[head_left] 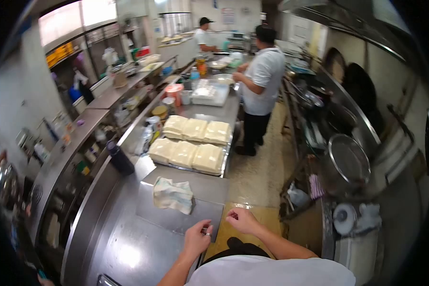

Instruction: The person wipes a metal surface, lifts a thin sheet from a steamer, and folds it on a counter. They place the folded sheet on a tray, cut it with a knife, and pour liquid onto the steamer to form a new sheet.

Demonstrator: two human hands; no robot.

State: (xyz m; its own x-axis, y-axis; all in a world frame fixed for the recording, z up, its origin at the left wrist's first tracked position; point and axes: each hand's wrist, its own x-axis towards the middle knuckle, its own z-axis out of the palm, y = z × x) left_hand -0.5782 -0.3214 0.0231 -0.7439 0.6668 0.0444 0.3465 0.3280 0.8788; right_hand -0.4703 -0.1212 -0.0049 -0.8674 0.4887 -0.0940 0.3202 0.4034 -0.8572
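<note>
My left hand point(199, 237), with a ring on one finger, hovers over the near right edge of the steel table point(114, 229). Its fingers are loosely bent and apart, and nothing shows in them. Level with it, past the table edge, my right hand point(244, 221) is half curled, also with nothing visible in it. A crumpled whitish cloth point(173, 195) lies on a flat metal sheet point(152, 215) just beyond my left hand, touched by neither hand. Farther along, a metal tray point(202, 172) carries several pale, plastic-wrapped blocks point(184, 153) in two rows.
A dark bottle point(120, 158) stands at the table's left edge. Beyond the tray is a white container point(209, 93). One co-worker point(264, 78) stands right of the table, another person point(205, 38) farther back. Pots and a large round sieve point(349, 159) line the right side.
</note>
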